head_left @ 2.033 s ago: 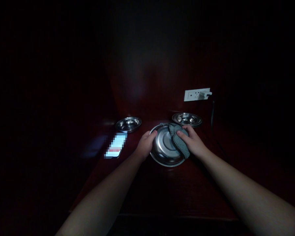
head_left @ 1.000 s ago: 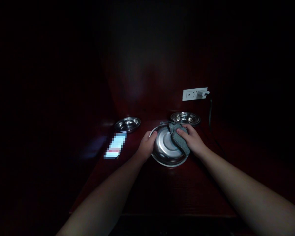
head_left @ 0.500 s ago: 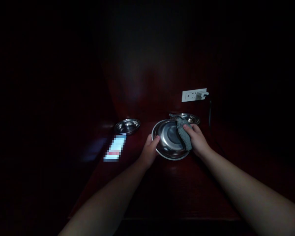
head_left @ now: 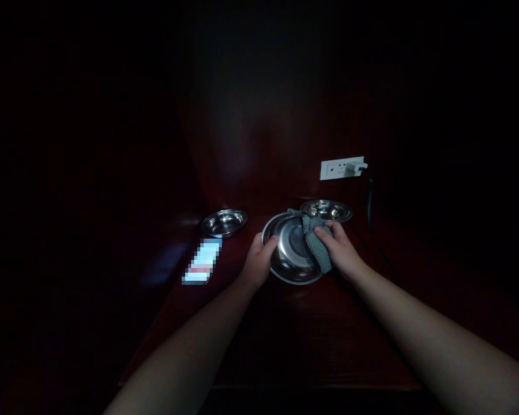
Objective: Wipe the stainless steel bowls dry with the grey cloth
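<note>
A shiny steel bowl is tilted toward me above the dark red table. My left hand grips its left rim, thumb over the edge and fingers hidden behind. My right hand is closed on a grey-green cloth, which drapes over the bowl's right side and rim. The cloth covers part of the bowl's inside. Behind the bowl to the right stands a second steel bowl, and a third steel bowl sits to the left; both rest on the table.
A lit phone, its screen blurred out, lies on the table in front of the left bowl. On the back wall a white socket panel holds a plug, and a dark cable hangs at its right. The surroundings are very dark.
The held bowl and both hands have shifted slightly left. The cloth has moved along with them, and more of the bowl behind at the right now shows.
</note>
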`<control>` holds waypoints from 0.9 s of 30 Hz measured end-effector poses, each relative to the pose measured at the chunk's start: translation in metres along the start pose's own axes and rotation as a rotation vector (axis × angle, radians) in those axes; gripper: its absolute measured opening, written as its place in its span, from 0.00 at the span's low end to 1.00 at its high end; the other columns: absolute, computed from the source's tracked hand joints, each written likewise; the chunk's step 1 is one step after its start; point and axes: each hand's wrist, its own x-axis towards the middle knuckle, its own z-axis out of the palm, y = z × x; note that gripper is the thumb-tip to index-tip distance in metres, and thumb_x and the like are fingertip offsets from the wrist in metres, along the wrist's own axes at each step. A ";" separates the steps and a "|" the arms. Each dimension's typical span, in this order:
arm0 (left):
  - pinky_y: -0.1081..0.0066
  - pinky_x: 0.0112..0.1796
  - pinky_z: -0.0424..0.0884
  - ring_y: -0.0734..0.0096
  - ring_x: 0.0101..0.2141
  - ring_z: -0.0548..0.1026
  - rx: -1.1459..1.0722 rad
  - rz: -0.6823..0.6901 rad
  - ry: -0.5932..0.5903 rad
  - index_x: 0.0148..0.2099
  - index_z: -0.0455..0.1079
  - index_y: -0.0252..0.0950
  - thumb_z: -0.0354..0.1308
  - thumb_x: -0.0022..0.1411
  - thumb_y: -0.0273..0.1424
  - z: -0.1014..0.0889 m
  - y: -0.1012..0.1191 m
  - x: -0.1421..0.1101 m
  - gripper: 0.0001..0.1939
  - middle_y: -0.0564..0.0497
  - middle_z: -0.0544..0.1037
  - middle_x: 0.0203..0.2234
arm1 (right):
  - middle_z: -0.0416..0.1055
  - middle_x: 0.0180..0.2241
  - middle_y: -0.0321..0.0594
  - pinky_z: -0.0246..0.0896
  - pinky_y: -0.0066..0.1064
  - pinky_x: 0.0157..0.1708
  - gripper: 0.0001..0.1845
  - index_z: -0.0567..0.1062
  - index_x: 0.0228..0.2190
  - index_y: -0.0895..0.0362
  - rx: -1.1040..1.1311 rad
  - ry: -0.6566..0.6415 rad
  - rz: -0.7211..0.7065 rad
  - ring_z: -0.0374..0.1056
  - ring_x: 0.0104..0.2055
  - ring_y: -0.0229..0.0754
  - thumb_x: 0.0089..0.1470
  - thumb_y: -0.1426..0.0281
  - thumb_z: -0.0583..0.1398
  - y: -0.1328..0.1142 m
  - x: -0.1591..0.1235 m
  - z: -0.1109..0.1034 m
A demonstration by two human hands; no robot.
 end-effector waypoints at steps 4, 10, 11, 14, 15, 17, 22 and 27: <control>0.67 0.42 0.64 0.66 0.36 0.71 0.003 -0.004 -0.004 0.40 0.68 0.35 0.56 0.54 0.41 -0.002 -0.002 0.002 0.15 0.50 0.74 0.32 | 0.69 0.29 0.34 0.62 0.34 0.33 0.21 0.66 0.34 0.52 -0.031 -0.002 -0.029 0.66 0.32 0.42 0.43 0.52 0.62 0.000 -0.001 0.001; 0.66 0.42 0.63 0.66 0.36 0.71 0.037 -0.017 0.007 0.40 0.68 0.35 0.55 0.55 0.41 -0.003 -0.001 0.003 0.15 0.50 0.74 0.32 | 0.69 0.29 0.33 0.61 0.33 0.31 0.21 0.66 0.34 0.52 -0.015 -0.019 -0.057 0.65 0.30 0.41 0.43 0.53 0.62 0.001 -0.001 0.001; 0.66 0.42 0.63 0.65 0.36 0.71 0.043 -0.016 0.004 0.40 0.68 0.35 0.55 0.55 0.41 -0.003 -0.001 0.003 0.15 0.49 0.74 0.33 | 0.69 0.29 0.34 0.61 0.33 0.31 0.21 0.66 0.34 0.52 -0.019 -0.019 -0.061 0.65 0.30 0.41 0.43 0.53 0.62 0.001 -0.001 0.001; 0.66 0.42 0.63 0.64 0.38 0.71 0.049 -0.014 -0.001 0.41 0.68 0.35 0.54 0.55 0.41 -0.003 -0.003 0.003 0.16 0.48 0.74 0.35 | 0.70 0.29 0.34 0.61 0.33 0.31 0.21 0.67 0.34 0.53 -0.031 -0.018 -0.064 0.65 0.30 0.41 0.43 0.53 0.62 -0.001 -0.001 0.001; 0.66 0.42 0.63 0.64 0.38 0.71 0.044 -0.012 -0.004 0.42 0.68 0.35 0.55 0.55 0.42 -0.004 -0.004 0.004 0.17 0.48 0.74 0.36 | 0.70 0.29 0.34 0.61 0.33 0.31 0.21 0.67 0.34 0.53 -0.034 -0.019 -0.065 0.65 0.30 0.41 0.43 0.53 0.62 -0.001 -0.001 0.001; 0.66 0.42 0.64 0.64 0.39 0.71 0.035 -0.014 -0.009 0.42 0.68 0.35 0.55 0.55 0.42 -0.005 -0.005 0.004 0.18 0.48 0.75 0.36 | 0.70 0.29 0.35 0.61 0.33 0.30 0.21 0.67 0.34 0.53 -0.037 -0.022 -0.070 0.66 0.29 0.41 0.43 0.53 0.62 -0.001 -0.001 0.000; 0.67 0.41 0.64 0.64 0.37 0.72 0.030 -0.036 0.018 0.41 0.69 0.35 0.56 0.54 0.43 -0.006 -0.007 0.007 0.18 0.49 0.75 0.34 | 0.71 0.31 0.36 0.63 0.35 0.32 0.20 0.68 0.34 0.53 -0.072 -0.038 -0.093 0.67 0.31 0.42 0.43 0.53 0.62 0.002 0.001 -0.001; 0.66 0.41 0.63 0.65 0.36 0.72 0.033 -0.045 0.026 0.40 0.70 0.35 0.56 0.54 0.42 -0.007 -0.004 0.007 0.17 0.48 0.75 0.34 | 0.71 0.31 0.35 0.62 0.35 0.33 0.19 0.68 0.34 0.52 -0.108 -0.050 -0.096 0.67 0.32 0.43 0.43 0.54 0.62 0.003 0.000 -0.001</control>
